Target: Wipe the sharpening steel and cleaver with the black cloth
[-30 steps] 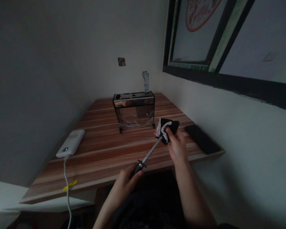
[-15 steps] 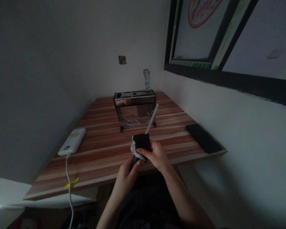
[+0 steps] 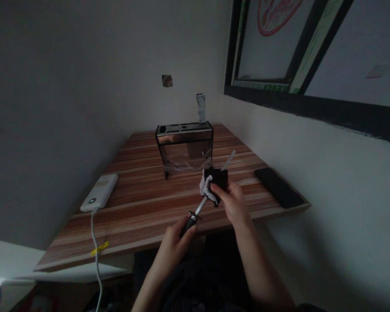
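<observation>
A person's two hands work just in front of a clear knife holder [image 3: 184, 147] standing on a wooden bench [image 3: 143, 203]. The left hand [image 3: 177, 236] is closed around the black handle of a sharpening rod [image 3: 200, 206], nearer the viewer than the holder. The rod's long axis slants away and rightward, and its pale tip points up past the holder's right front corner. The right hand [image 3: 233, 203] is clamped on a black and white cloth [image 3: 214, 184] wrapped around the rod's middle, just in front of the holder. A white power bank [image 3: 99, 198] lies well left of the holder, and a dark phone [image 3: 277, 187] lies well right of it.
</observation>
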`<state>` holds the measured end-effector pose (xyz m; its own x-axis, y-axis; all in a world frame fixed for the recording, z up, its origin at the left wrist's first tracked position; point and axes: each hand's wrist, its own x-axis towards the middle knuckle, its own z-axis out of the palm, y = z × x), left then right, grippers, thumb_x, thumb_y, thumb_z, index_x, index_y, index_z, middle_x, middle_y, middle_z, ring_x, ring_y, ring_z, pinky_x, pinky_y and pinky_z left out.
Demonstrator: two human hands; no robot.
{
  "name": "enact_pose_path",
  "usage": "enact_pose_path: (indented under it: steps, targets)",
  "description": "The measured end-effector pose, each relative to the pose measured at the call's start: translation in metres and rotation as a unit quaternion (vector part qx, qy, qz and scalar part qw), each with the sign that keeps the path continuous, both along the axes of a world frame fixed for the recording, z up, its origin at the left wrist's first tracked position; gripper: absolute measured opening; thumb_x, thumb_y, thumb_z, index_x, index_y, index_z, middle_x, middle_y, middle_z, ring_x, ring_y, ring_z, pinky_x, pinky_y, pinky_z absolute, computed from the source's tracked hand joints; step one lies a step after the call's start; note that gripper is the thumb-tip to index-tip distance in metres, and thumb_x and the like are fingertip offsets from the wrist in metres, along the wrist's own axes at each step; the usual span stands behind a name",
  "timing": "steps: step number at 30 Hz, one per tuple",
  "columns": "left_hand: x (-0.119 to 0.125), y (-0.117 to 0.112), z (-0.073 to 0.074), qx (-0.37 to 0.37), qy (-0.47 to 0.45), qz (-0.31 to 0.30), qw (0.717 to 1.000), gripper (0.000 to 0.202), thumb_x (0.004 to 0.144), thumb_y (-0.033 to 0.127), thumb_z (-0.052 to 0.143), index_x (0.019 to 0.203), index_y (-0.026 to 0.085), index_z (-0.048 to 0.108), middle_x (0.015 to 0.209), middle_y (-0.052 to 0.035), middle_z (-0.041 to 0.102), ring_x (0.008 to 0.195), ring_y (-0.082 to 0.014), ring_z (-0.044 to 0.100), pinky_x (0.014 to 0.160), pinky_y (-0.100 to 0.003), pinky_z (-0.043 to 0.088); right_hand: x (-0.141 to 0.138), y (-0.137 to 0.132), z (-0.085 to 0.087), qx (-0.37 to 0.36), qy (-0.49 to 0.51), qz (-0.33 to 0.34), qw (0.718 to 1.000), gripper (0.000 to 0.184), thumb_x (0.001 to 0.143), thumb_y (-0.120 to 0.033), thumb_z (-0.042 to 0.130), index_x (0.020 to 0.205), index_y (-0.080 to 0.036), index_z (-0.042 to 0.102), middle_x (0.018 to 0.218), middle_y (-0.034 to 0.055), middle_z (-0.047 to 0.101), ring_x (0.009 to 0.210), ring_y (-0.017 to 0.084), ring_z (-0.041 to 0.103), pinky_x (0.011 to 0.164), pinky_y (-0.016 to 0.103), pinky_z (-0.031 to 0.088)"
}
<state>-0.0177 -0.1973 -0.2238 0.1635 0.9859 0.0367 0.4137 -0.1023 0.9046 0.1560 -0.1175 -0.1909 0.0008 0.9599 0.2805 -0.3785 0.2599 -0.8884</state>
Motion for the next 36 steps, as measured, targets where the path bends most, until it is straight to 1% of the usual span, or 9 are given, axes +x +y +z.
enact_pose_path:
  steps: [7,11,14,17,20,25,29,33,36]
  targets:
    - [-0.009,-0.004,0.001,-0.013,0.027,-0.055,0.998,0.037,0.09,0.043,0.05,0.105,0.013,0.067,0.087,-0.0052,0.069,0.081,-0.0202,0.06,0.073,-0.025,0.042,0.027,0.012,0.011,0.012,0.105,-0.102,0.989,0.028,0.063,-0.04,0.082,0.077,-0.019,0.069,0.073,0.0004,0.07,0.062,0.017,0.064,0.064,0.034,0.057]
    - [-0.01,-0.004,0.002,-0.02,0.034,-0.058,0.998,0.036,0.09,0.042,0.05,0.102,0.013,0.068,0.089,-0.0061,0.069,0.082,-0.0207,0.06,0.074,-0.025,0.043,0.03,0.014,0.013,0.011,0.131,-0.124,0.984,0.033,0.059,-0.043,0.084,0.075,-0.018,0.068,0.071,-0.0002,0.07,0.06,0.018,0.065,0.066,0.039,0.06]
    - [-0.01,-0.005,0.002,-0.019,0.032,-0.06,0.998,0.036,0.09,0.042,0.051,0.103,0.014,0.068,0.087,-0.0057,0.069,0.08,-0.0203,0.06,0.073,-0.025,0.043,0.029,0.011,0.014,0.006,0.134,-0.123,0.983,0.032,0.06,-0.042,0.084,0.076,-0.019,0.068,0.073,0.0007,0.07,0.062,0.019,0.066,0.069,0.041,0.06]
    - [-0.01,-0.005,0.002,-0.02,0.03,-0.054,0.998,0.036,0.09,0.043,0.051,0.101,0.013,0.068,0.084,-0.0051,0.069,0.078,-0.0197,0.06,0.071,-0.024,0.043,0.024,0.006,0.011,-0.015,0.113,-0.103,0.988,0.033,0.062,-0.043,0.083,0.079,-0.019,0.068,0.076,0.0014,0.071,0.066,0.02,0.066,0.07,0.04,0.059]
    - [-0.008,-0.003,0.0,-0.014,0.021,-0.033,0.999,0.036,0.089,0.043,0.051,0.099,0.013,0.067,0.079,-0.0034,0.066,0.074,-0.0179,0.058,0.067,-0.023,0.041,0.014,0.001,0.002,-0.028,0.047,-0.045,0.997,0.034,0.066,-0.046,0.08,0.081,-0.018,0.068,0.075,0.003,0.07,0.066,0.02,0.065,0.069,0.036,0.057]
    - [0.003,0.002,-0.002,-0.031,-0.039,0.022,0.999,0.041,0.087,0.049,0.049,0.095,0.011,0.063,0.057,0.0052,0.046,0.05,-0.01,0.04,0.05,-0.02,0.032,-0.009,-0.005,-0.011,-0.02,-0.103,0.053,0.993,0.032,0.072,-0.044,0.076,0.084,-0.015,0.069,0.078,0.0049,0.071,0.073,0.02,0.065,0.069,0.031,0.052]
    - [0.009,0.004,0.002,-0.038,-0.097,0.062,0.993,0.043,0.084,0.054,0.05,0.09,0.012,0.06,0.05,0.009,0.036,0.043,-0.0077,0.032,0.044,-0.019,0.027,-0.021,-0.01,-0.005,-0.013,-0.148,0.094,0.984,0.031,0.069,-0.038,0.077,0.088,-0.015,0.071,0.083,0.0049,0.073,0.077,0.021,0.067,0.071,0.03,0.052]
    - [0.011,0.004,0.003,-0.031,-0.116,0.068,0.99,0.043,0.082,0.055,0.052,0.087,0.013,0.06,0.047,0.0092,0.035,0.042,-0.0078,0.031,0.042,-0.019,0.026,-0.024,-0.015,0.001,-0.009,-0.17,0.103,0.98,0.034,0.069,-0.038,0.077,0.093,-0.015,0.071,0.088,0.0063,0.074,0.083,0.023,0.069,0.073,0.031,0.053]
    - [0.011,0.003,-0.001,-0.031,-0.118,0.072,0.99,0.043,0.082,0.056,0.052,0.085,0.014,0.06,0.049,0.0082,0.036,0.043,-0.0077,0.031,0.042,-0.019,0.025,-0.023,-0.017,0.001,-0.014,-0.155,0.116,0.981,0.037,0.068,-0.037,0.078,0.097,-0.017,0.071,0.095,0.0073,0.075,0.089,0.025,0.07,0.078,0.033,0.054]
